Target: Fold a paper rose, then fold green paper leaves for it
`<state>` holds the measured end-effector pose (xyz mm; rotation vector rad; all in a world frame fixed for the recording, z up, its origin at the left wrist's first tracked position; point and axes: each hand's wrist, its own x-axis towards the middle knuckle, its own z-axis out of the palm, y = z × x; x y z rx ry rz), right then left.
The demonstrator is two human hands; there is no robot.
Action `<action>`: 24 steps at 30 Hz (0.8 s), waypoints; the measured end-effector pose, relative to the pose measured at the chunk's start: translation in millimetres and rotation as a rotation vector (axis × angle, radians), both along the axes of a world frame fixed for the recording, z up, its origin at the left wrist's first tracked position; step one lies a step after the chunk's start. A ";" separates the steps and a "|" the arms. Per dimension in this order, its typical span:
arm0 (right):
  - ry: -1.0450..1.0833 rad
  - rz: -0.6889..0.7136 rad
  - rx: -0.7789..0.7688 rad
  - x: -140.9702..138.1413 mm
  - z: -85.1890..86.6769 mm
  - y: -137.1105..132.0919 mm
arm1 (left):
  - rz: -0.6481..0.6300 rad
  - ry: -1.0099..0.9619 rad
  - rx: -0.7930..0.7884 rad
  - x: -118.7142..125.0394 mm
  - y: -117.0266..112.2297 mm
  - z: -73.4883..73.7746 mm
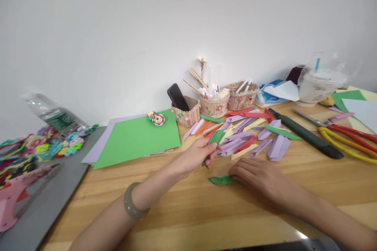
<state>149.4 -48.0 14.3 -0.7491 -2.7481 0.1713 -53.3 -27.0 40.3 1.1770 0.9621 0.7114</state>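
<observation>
My left hand, a bangle on its wrist, is raised a little above the table and closed around a folded green paper piece. Lower and to the right, my right hand is bent over the right end of a second green folded strip lying flat on the wood; its fingertips hide that end. Just behind both hands spreads a loose pile of folded paper pieces in purple, red, yellow, orange and green.
Green sheets lie at left, near a pink glue gun, yarn flowers and a bottle. Decorated baskets line the wall. A dark green cutter, scissors and a lidded cup are at right.
</observation>
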 end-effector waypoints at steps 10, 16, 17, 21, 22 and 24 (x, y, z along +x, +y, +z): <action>0.030 0.010 0.088 -1.7 4.4 6.2 | 0.041 -0.029 -0.021 -2.0 2.9 -2.0; 0.302 -0.048 0.429 9.3 15.3 16.9 | 0.051 -0.068 -0.072 -2.5 1.8 -1.1; 0.314 -0.040 0.475 9.5 17.5 18.3 | 0.053 -0.067 -0.079 -1.8 0.8 -0.7; 0.259 0.032 0.671 5.1 26.9 19.3 | -0.033 -0.080 -0.136 0.8 -4.1 3.4; 0.235 0.055 0.719 3.7 29.1 19.0 | -0.062 -0.091 -0.149 1.1 -5.3 4.9; 0.193 0.097 0.803 1.9 32.5 18.8 | -0.097 -0.118 -0.160 1.3 -7.2 8.0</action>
